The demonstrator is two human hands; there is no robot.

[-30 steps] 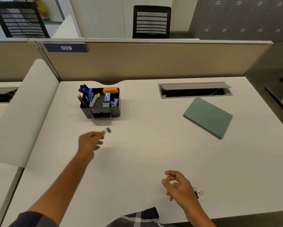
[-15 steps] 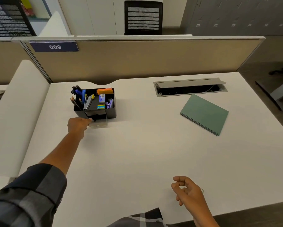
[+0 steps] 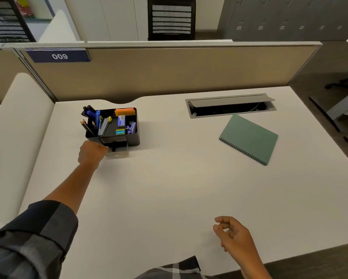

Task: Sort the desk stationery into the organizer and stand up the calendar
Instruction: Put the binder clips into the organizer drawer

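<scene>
Your left hand reaches the organizer on the far-left worktop, fingers pressed together at its open clear drawer; your right hand hovers near, fingers loosely curled, holding nothing visible

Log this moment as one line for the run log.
left hand at organizer drawer, drawer open | right hand curled, resting on desk | green notebook flat
</scene>
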